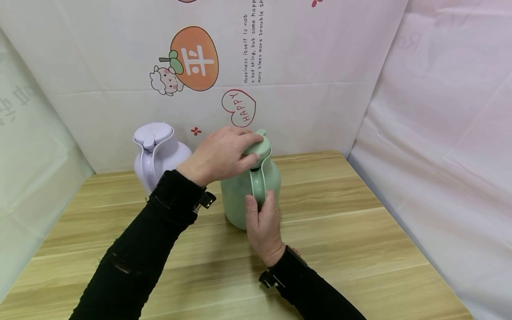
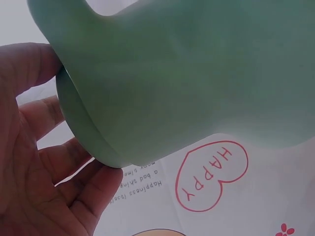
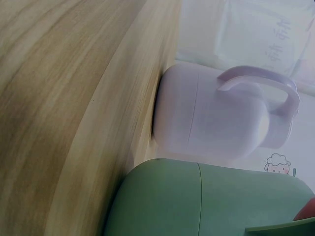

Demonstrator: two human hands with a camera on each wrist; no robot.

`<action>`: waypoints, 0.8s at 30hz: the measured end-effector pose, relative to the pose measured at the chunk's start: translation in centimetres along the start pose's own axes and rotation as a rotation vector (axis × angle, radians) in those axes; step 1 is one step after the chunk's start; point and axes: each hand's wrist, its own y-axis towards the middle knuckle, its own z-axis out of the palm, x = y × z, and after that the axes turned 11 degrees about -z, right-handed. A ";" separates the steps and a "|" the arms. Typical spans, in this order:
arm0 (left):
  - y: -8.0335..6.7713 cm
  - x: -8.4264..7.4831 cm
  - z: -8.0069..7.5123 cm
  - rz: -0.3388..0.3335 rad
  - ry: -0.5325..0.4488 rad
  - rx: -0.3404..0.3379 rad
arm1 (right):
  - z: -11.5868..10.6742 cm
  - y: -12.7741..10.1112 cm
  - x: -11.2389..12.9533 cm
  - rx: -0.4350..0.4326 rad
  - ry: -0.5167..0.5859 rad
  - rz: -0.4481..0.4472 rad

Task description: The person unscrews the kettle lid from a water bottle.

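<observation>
Cropped sleeves (image 1: 136, 249); left hand (image 1: 222, 153) pinches jug lid (image 1: 263, 148), right hand (image 1: 264, 229) curls round handle (image 1: 258, 184), fingertips hidden

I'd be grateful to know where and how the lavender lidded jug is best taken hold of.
Probably by its handle, coming from the near side and curling the fingers through the loop. The lavender lidded jug stands upright with the handle turned toward the person, and the right wrist view shows an open gap between handle and body.

Lilac jug (image 3: 224, 115) on wood-grain table (image 1: 340, 222).
</observation>
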 end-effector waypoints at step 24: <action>-0.3 -0.8 0.8 -0.067 0.086 -0.151 | 0.0 0.0 0.1 -0.004 -0.006 -0.017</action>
